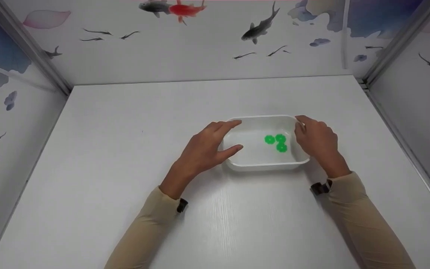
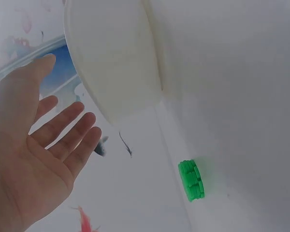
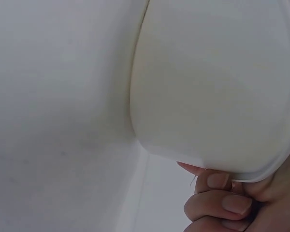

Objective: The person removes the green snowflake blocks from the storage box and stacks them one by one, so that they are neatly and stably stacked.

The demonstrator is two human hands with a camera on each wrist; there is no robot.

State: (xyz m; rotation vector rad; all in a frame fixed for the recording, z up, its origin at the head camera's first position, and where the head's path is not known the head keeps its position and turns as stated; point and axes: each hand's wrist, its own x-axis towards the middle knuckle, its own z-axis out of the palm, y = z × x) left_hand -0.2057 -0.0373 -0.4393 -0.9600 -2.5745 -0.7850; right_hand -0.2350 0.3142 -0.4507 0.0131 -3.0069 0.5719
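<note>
Three green flower-shaped pieces (image 1: 281, 147): loose in the white tray (image 1: 267, 165), toward its right end; a sharp tilt could send them sliding.
Your right hand (image 1: 316, 138): fingers curled, gripping the rim near the far right corner; if you lift from here alone, the tray may tip left.
Your left hand (image 1: 205, 147): open, fingers spread by the left end, gripping nothing, so that end lacks a firm hold.
Green piece outside (image 2: 191, 180): on the table (image 1: 218, 224) near the tray, unseen from the head view; your sideways shove could knock it.
</note>
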